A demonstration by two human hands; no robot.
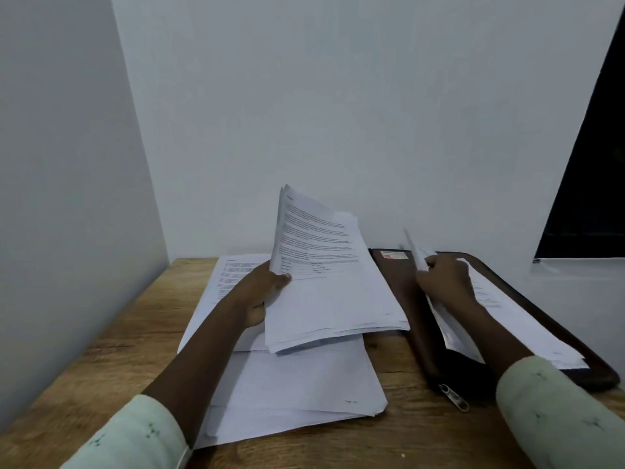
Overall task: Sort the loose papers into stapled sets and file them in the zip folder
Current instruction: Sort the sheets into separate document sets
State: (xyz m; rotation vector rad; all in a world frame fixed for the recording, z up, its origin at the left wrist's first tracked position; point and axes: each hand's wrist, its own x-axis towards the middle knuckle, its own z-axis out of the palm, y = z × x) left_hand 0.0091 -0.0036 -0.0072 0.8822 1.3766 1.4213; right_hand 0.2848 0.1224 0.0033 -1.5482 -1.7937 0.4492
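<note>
Left hand around paper sheaf

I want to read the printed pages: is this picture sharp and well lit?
Head view: dim, flat light, no glare; the sheet in the right hand is smeared by motion; print on the stack in the left hand is too soft to read; the wide lens tilts the wall corner.

A wooden desk with a light brown grain stands in a corner, its far and left edges against pale walls. A loose pile of white papers lies spread over its middle, with a printed sheet showing at the far end. Just to the right a dark zip folder lies open, its metal zipper pull resting on the wood at the near end.
</note>
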